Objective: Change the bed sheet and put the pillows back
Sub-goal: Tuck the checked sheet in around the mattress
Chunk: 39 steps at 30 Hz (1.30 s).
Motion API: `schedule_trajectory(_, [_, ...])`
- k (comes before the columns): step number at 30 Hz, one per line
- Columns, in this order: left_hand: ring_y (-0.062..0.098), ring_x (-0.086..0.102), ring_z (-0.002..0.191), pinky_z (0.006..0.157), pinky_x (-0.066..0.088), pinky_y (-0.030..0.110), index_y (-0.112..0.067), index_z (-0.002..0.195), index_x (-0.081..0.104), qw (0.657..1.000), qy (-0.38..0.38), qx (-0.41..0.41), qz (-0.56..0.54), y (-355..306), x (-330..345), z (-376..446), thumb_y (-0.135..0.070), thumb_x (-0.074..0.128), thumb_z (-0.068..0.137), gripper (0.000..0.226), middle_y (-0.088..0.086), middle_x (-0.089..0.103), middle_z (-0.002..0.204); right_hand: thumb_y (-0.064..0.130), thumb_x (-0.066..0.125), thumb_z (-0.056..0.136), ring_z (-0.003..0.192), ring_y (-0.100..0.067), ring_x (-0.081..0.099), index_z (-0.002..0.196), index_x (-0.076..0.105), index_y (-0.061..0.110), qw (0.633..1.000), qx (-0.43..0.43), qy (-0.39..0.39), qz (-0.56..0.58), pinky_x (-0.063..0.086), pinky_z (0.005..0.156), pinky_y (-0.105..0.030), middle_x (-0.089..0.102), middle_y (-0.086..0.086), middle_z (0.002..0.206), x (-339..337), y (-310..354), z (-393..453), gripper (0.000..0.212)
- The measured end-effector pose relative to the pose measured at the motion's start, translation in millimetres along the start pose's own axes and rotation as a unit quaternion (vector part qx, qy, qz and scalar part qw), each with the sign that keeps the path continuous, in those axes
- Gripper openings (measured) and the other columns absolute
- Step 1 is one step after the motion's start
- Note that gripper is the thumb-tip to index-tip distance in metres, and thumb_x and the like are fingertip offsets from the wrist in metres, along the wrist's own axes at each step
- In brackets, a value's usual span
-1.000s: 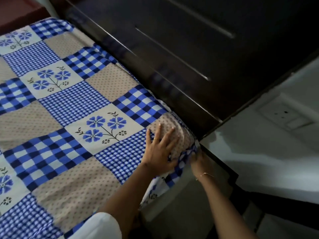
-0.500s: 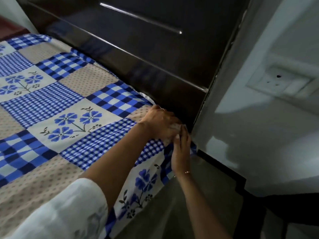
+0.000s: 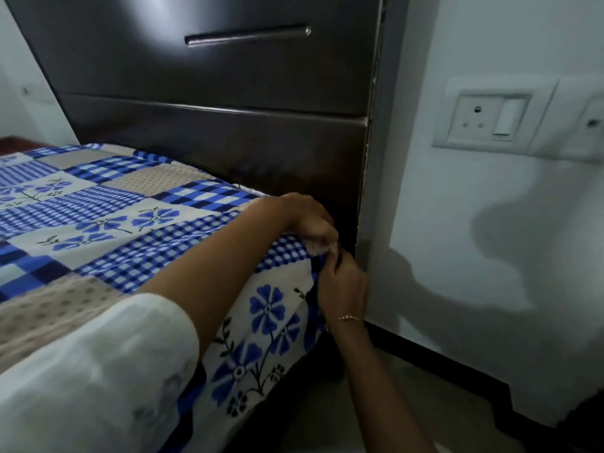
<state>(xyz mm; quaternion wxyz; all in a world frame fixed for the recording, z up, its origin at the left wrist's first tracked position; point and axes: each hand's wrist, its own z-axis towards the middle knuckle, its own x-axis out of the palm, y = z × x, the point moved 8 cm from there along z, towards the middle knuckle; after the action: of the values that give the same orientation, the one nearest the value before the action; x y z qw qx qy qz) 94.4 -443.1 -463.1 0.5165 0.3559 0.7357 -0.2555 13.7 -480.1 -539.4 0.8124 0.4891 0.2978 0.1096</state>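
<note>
A patchwork bed sheet point(image 3: 108, 223) in blue checks, beige dots and blue flowers covers the mattress and hangs over its near side. My left hand point(image 3: 305, 219) lies curled on the sheet at the mattress's head corner, right against the dark headboard point(image 3: 212, 148). Just below it, my right hand point(image 3: 343, 282) pinches the sheet's hanging edge at the same corner. The fingertips of both hands are partly hidden in the fabric folds. No pillows are in view.
A white wall point(image 3: 490, 240) stands just right of the headboard, with a socket and switch plate point(image 3: 490, 117) on it. A dark skirting point(image 3: 441, 364) runs along the floor. The gap between bed corner and wall is narrow.
My left hand went from lying flat on the corner to curling over it. My right hand rose from under the edge to pinch the sheet. The view dropped lower and closer.
</note>
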Motion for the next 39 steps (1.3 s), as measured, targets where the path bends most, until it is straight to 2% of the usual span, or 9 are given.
schedule_trajectory(5, [0.015,0.051,0.074,0.063,0.041,0.028,-0.014,0.096,0.058,0.978,0.046,-0.077,-0.188,3.4,4.5,0.1,-0.028,0.043,0.093,0.021,0.002,0.056,0.088,0.04,0.028,0.1,0.114,-0.034,0.046,0.129,0.05,0.007,0.991,0.102,0.079,0.047,0.036,0.091,-0.032,0.054,-0.021,0.119,9.7,-16.9,-8.3,0.048])
schedule_trajectory(12, [0.018,0.036,0.057,0.057,0.032,0.029,-0.012,0.072,0.044,0.962,0.13,-0.081,-0.226,-3.0,12.2,8.6,-0.016,0.037,0.088,0.018,0.007,0.043,0.07,0.049,0.017,0.099,0.124,-0.03,0.044,0.136,0.043,0.011,0.96,0.194,0.19,0.065,0.031,0.104,-0.035,0.044,-0.016,0.14,17.9,-33.7,8.1,0.06])
schedule_trajectory(17, [0.018,0.04,0.062,0.064,0.034,0.03,-0.014,0.069,0.047,0.958,0.162,-0.051,-0.232,-1.7,17.2,14.2,-0.017,0.039,0.089,0.022,0.007,0.047,0.074,0.056,0.007,0.096,0.101,-0.026,0.054,0.115,0.057,0.015,0.955,0.169,0.243,0.03,0.037,0.093,-0.032,0.058,-0.016,0.116,25.0,-27.4,3.3,0.068])
schedule_trajectory(19, [0.018,0.045,0.068,0.064,0.037,0.029,-0.013,0.072,0.051,0.956,0.181,-0.042,-0.228,-5.8,15.1,17.5,-0.012,0.037,0.091,0.024,0.006,0.051,0.078,0.064,0.005,0.091,0.092,-0.022,0.054,0.108,0.058,0.019,0.939,0.198,0.275,0.058,0.039,0.089,-0.029,0.058,-0.013,0.11,25.2,-25.3,8.1,0.072])
schedule_trajectory(22, [0.018,0.052,0.074,0.069,0.041,0.027,-0.011,0.086,0.057,0.952,0.208,-0.043,-0.219,-7.0,15.2,18.2,-0.012,0.034,0.094,0.024,0.006,0.058,0.084,0.075,0.007,0.082,0.118,-0.029,0.049,0.141,0.036,0.025,0.905,0.24,0.332,0.111,0.04,0.1,-0.036,0.047,-0.013,0.137,31.8,-21.6,16.9,0.082])
schedule_trajectory(26, [0.02,0.054,0.08,0.073,0.041,0.029,-0.004,0.11,0.054,0.955,0.199,-0.057,-0.213,-3.0,16.5,20.0,-0.018,0.034,0.095,0.029,0.009,0.059,0.091,0.082,0.006,0.073,0.12,-0.029,0.048,0.143,0.034,0.023,0.903,0.239,0.35,0.076,0.04,0.103,-0.039,0.047,-0.014,0.138,37.3,-26.0,22.1,0.096])
schedule_trajectory(33, [0.017,0.051,0.075,0.072,0.039,0.029,-0.005,0.108,0.055,0.962,0.167,-0.049,-0.208,-1.3,16.8,18.5,-0.021,0.033,0.095,0.03,0.009,0.058,0.091,0.078,0.01,0.08,0.125,-0.029,0.044,0.145,0.028,0.025,0.899,0.251,0.343,0.108,0.036,0.108,-0.044,0.042,-0.013,0.142,45.7,-25.4,23.6,0.086])
schedule_trajectory(36, [0.017,0.051,0.071,0.071,0.04,0.029,-0.006,0.097,0.057,0.963,0.173,-0.051,-0.203,1.3,14.8,18.8,-0.023,0.035,0.094,0.028,0.007,0.058,0.084,0.062,0.011,0.093,0.12,-0.027,0.047,0.142,0.03,0.027,0.896,0.265,0.326,0.146,0.039,0.102,-0.034,0.047,-0.006,0.135,43.6,-28.7,26.9,0.064])
schedule_trajectory(39, [0.019,0.053,0.076,0.077,0.041,0.031,-0.004,0.103,0.058,0.961,0.163,-0.053,-0.215,5.7,6.6,20.3,-0.025,0.037,0.095,0.031,0.011,0.059,0.09,0.052,0.013,0.098,0.081,-0.015,0.057,0.128,0.041,0.031,0.885,0.284,0.324,0.176,0.046,0.061,-0.017,0.057,-0.001,0.103,37.7,-39.6,23.0,0.046])
